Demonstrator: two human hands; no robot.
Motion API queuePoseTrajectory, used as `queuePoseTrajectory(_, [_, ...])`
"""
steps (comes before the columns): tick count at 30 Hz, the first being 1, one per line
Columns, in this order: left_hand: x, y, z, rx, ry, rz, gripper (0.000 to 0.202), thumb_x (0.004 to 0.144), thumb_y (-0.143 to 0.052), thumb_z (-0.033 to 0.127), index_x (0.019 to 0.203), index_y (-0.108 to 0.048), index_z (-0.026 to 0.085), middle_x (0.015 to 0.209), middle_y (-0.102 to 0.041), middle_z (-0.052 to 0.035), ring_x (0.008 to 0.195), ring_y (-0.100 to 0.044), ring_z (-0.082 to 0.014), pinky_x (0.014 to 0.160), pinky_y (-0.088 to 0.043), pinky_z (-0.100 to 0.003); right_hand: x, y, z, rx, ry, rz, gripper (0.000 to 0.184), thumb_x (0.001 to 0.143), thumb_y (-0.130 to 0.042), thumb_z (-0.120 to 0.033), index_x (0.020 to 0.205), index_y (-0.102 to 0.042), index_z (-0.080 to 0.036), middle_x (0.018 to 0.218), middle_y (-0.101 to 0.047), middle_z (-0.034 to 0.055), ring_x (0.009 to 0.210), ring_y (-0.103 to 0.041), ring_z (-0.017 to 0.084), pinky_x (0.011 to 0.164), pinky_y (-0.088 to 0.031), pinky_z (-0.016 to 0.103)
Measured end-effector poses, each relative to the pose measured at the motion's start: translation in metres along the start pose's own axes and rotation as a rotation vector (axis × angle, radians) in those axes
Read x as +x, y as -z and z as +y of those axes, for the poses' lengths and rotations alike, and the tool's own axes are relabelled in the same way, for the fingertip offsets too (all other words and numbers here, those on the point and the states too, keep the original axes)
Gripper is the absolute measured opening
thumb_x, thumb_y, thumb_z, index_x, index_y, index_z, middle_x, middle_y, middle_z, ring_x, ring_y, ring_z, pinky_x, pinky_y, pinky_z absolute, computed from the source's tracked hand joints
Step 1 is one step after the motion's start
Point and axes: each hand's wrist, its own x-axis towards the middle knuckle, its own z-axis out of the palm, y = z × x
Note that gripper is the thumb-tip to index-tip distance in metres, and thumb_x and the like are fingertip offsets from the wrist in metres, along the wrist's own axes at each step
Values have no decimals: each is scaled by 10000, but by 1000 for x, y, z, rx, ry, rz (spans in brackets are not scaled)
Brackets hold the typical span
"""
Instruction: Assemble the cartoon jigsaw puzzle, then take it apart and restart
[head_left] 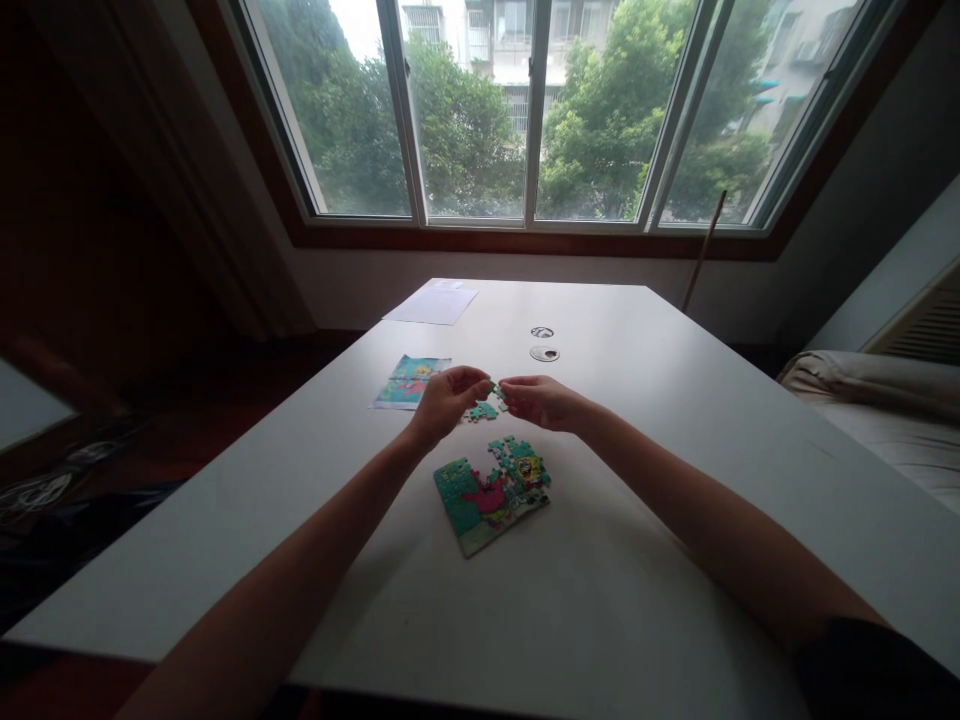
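My left hand (452,398) and my right hand (546,401) meet over the middle of the white table, each with its fingers pinched on small green puzzle pieces (495,390). Whether these pieces are joined to one another I cannot tell. Below them on the table are loose puzzle pieces (482,411), partly hidden by my hands. Nearer to me lies a partly assembled jigsaw puzzle (487,497) with a pink figure and a yellow figure on teal. It has an uneven gap along its far edge.
A creased picture sheet (409,383) lies left of my hands. White paper (431,304) rests at the far left of the table (637,590). Two round discs (544,354) lie beyond my hands. A thin stick (705,250) leans near the window, and a padded seat (885,400) stands at right.
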Motion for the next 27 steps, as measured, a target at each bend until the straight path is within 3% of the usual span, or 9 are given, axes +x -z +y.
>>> queuePoseTrajectory(3, [3, 11, -3, 149, -10, -64, 285, 747, -574, 366, 892, -614, 124, 694, -635, -37, 592, -566, -118, 556, -445, -235, 8, 5, 7, -269, 53, 59, 184, 678, -678, -216, 832, -632, -127, 681, -623, 12, 601, -555, 73, 610, -470, 205])
queuePoseTrajectory(7, [2, 19, -9, 390, -15, -203, 173, 700, -622, 293, 787, -664, 150, 574, -605, -6, 517, -533, -124, 512, -408, -234, 11, 9, 14, -923, 276, 112, 179, 659, -674, -231, 814, -676, -142, 719, -659, 34, 647, -576, 124, 620, -440, 249])
queuePoseTrajectory(10, [-1, 18, -10, 560, -62, -195, 115, 677, -629, 218, 773, -655, 159, 680, -616, -28, 642, -551, -162, 616, -412, -270, 6, 8, 13, -1222, 448, 178, 154, 699, -631, -251, 812, -683, -160, 804, -669, 44, 727, -585, 150, 670, -425, 264])
queuePoseTrajectory(12, [-3, 17, -7, 644, -96, -178, 120, 698, -603, 203, 800, -643, 155, 787, -612, -58, 755, -550, -197, 685, -401, -299, -1, 8, 9, -1292, 479, 144, 170, 730, -602, -265, 850, -670, -165, 845, -661, 46, 747, -579, 146, 677, -421, 258])
queuePoseTrajectory(15, [-5, 16, 1, 715, -125, -229, 135, 752, -555, 236, 820, -632, 150, 786, -596, -63, 760, -544, -202, 682, -391, -297, -14, 10, 2, -1294, 338, -136, 331, 704, -633, -325, 1001, -610, -179, 944, -625, 46, 753, -564, 132, 663, -428, 241])
queuePoseTrajectory(18, [-9, 13, 8, 729, -132, -383, 168, 748, -581, 309, 811, -636, 163, 703, -591, -24, 646, -541, -164, 597, -383, -251, -26, 11, -4, -1352, 156, -367, 643, 560, -736, -385, 1134, -517, -196, 1037, -549, 60, 794, -540, 143, 667, -427, 240])
queuePoseTrajectory(22, [-16, 5, 13, 723, -140, -542, 251, 689, -646, 360, 862, -631, 180, 715, -589, -3, 664, -544, -158, 576, -380, -225, -35, 11, -6, -1429, 31, -373, 745, 470, -772, -403, 1117, -481, -176, 950, -526, 46, 807, -508, 164, 649, -417, 239])
queuePoseTrajectory(27, [-18, -2, 13, 725, -154, -593, 197, 732, -606, 321, 869, -616, 179, 776, -585, -15, 728, -538, -165, 636, -388, -235, -38, 12, -6, -1406, 32, -354, 704, 460, -776, -386, 1046, -465, -149, 984, -491, 58, 800, -491, 157, 623, -414, 229])
